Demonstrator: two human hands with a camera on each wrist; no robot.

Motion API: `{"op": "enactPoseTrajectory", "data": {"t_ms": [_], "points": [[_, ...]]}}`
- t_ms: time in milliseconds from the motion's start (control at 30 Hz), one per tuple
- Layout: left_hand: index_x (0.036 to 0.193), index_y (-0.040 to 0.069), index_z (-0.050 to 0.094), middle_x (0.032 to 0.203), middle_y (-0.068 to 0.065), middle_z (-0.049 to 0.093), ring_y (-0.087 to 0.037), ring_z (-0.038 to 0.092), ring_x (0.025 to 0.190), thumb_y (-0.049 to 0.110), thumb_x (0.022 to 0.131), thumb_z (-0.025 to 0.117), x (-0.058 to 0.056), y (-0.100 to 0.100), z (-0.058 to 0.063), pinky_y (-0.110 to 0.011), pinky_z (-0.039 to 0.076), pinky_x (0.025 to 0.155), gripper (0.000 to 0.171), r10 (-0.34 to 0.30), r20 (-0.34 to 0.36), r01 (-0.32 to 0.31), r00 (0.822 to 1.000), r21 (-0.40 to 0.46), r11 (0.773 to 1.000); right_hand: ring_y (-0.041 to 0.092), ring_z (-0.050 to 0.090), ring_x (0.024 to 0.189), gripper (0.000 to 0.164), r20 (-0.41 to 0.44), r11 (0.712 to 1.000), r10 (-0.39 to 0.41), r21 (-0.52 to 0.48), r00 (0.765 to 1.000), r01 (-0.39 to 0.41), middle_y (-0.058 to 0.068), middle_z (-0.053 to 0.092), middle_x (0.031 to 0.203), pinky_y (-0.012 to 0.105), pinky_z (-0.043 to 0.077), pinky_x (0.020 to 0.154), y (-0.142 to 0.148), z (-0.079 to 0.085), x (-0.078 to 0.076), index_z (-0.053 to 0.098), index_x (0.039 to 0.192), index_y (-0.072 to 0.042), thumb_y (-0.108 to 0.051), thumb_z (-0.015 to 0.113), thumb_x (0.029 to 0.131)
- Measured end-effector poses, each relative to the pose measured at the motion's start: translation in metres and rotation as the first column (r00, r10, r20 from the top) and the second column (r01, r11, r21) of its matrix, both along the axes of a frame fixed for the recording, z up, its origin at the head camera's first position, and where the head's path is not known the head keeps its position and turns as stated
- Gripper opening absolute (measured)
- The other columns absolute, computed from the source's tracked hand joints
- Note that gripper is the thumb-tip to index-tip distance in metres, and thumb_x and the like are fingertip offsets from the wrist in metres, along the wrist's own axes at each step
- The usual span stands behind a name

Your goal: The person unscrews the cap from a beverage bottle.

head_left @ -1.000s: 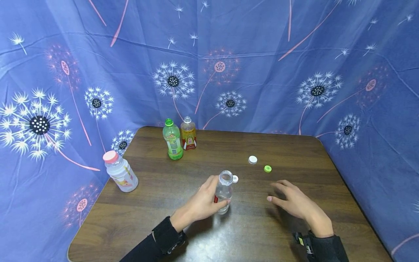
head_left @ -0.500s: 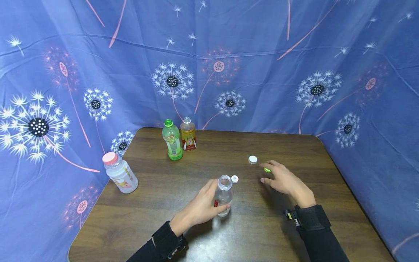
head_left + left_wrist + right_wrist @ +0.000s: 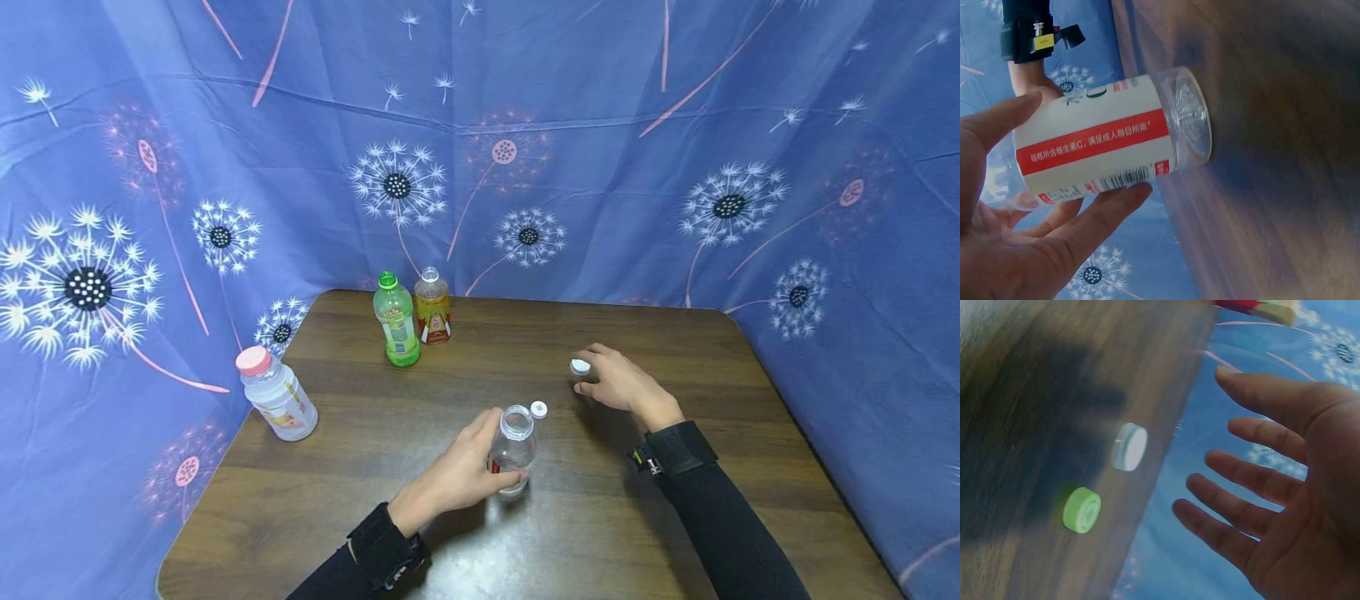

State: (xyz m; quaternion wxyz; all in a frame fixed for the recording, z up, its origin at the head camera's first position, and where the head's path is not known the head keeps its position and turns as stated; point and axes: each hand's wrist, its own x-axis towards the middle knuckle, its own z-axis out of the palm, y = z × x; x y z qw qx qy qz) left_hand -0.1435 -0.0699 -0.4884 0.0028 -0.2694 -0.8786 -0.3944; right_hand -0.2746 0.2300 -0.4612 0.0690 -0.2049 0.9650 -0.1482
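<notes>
My left hand grips a clear, capless bottle that stands upright near the middle of the table. Its white label with a red band shows in the left wrist view. My right hand, fingers spread and holding nothing, hovers beside a white cap. In the right wrist view that white cap lies near a green cap, both apart from the fingers. The hand hides the green cap in the head view. Just behind the clear bottle's neck lies a smaller white cap.
Two capless bottles, a green one and a yellow-labelled one, stand at the back left of the wooden table. A whitish bottle with a pink cap stands near the left edge. Blue cloth hangs behind.
My right hand has moved forward and left, passing over the green cap to the larger white cap. The left hand keeps its grip on the clear bottle, which has barely shifted.
</notes>
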Motion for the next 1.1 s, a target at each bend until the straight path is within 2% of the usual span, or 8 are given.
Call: {"op": "enactPoseTrajectory", "data": {"t_ms": [233, 433, 567, 733, 900, 1000, 1100], "points": [[0.139, 0.016, 0.048, 0.130, -0.004, 0.061, -0.022, 0.067, 0.115, 0.031, 0.087, 0.088, -0.003, -0.003, 0.003, -0.037, 0.059, 0.097, 0.068, -0.021, -0.011, 0.021, 1.000, -0.012, 1.000, 0.048, 0.054, 0.135, 0.060, -0.030, 0.999, 0.024, 0.047, 0.999, -0.023, 0.028, 0.049, 0.154, 0.061, 0.051, 0.104, -0.009, -0.013, -0.029, 0.054, 0.149, -0.003, -0.022, 0.077, 0.096], [0.140, 0.022, 0.052, 0.122, 0.003, 0.062, -0.014, 0.065, 0.108, 0.036, 0.086, 0.088, -0.003, -0.006, 0.002, -0.033, 0.059, 0.092, 0.067, -0.022, -0.025, 0.021, 0.999, -0.030, 0.999, 0.047, 0.057, 0.132, 0.058, -0.011, 0.986, 0.023, 0.168, 1.000, -0.021, 0.029, 0.052, 0.148, 0.058, 0.052, 0.105, -0.018, -0.027, -0.050, 0.056, 0.146, -0.001, -0.018, 0.078, 0.095], [0.143, 0.025, 0.052, 0.123, 0.005, 0.062, -0.012, 0.065, 0.108, 0.037, 0.085, 0.088, -0.004, -0.006, 0.000, -0.033, 0.059, 0.091, 0.069, -0.023, -0.031, 0.022, 0.999, -0.033, 0.999, 0.045, 0.056, 0.134, 0.056, 0.014, 0.979, -0.001, 0.203, 1.000, -0.002, 0.027, 0.054, 0.147, 0.056, 0.052, 0.106, -0.020, -0.033, -0.059, 0.057, 0.146, -0.002, -0.014, 0.077, 0.095], [0.144, 0.025, 0.053, 0.125, 0.004, 0.063, -0.012, 0.064, 0.110, 0.037, 0.085, 0.089, -0.005, -0.005, -0.002, -0.034, 0.059, 0.093, 0.070, -0.028, -0.036, 0.027, 0.999, -0.024, 0.999, 0.043, 0.057, 0.134, 0.053, 0.080, 0.979, -0.032, 0.203, 0.996, 0.016, 0.025, 0.056, 0.147, 0.054, 0.053, 0.106, -0.021, -0.035, -0.065, 0.056, 0.147, -0.001, -0.008, 0.071, 0.096], [0.143, 0.027, 0.053, 0.126, 0.006, 0.062, -0.011, 0.063, 0.112, 0.038, 0.085, 0.089, -0.006, -0.004, -0.001, -0.033, 0.058, 0.095, 0.069, -0.034, -0.009, 0.034, 0.999, -0.013, 0.999, 0.044, 0.056, 0.134, 0.049, 0.128, 0.972, -0.050, 0.233, 0.990, 0.019, 0.026, 0.056, 0.148, 0.054, 0.054, 0.105, -0.020, -0.036, -0.068, 0.057, 0.146, -0.002, -0.006, 0.067, 0.098], [0.142, 0.028, 0.052, 0.125, 0.005, 0.062, -0.011, 0.064, 0.111, 0.038, 0.085, 0.088, -0.005, -0.005, -0.001, -0.033, 0.058, 0.094, 0.068, -0.034, -0.002, 0.034, 0.999, -0.007, 0.999, 0.045, 0.054, 0.137, 0.045, 0.142, 0.972, -0.049, 0.234, 0.989, 0.015, 0.025, 0.055, 0.150, 0.054, 0.053, 0.107, -0.019, -0.037, -0.067, 0.060, 0.145, -0.004, -0.003, 0.063, 0.100], [0.143, 0.027, 0.052, 0.125, 0.005, 0.062, -0.012, 0.065, 0.111, 0.038, 0.085, 0.088, -0.005, -0.006, -0.001, -0.033, 0.059, 0.093, 0.069, -0.030, 0.001, 0.030, 1.000, 0.001, 1.000, 0.044, 0.056, 0.134, 0.042, 0.121, 0.975, -0.029, 0.220, 0.992, 0.001, 0.025, 0.058, 0.146, 0.052, 0.055, 0.105, -0.018, -0.039, -0.066, 0.065, 0.140, -0.006, 0.001, 0.062, 0.098]]}}
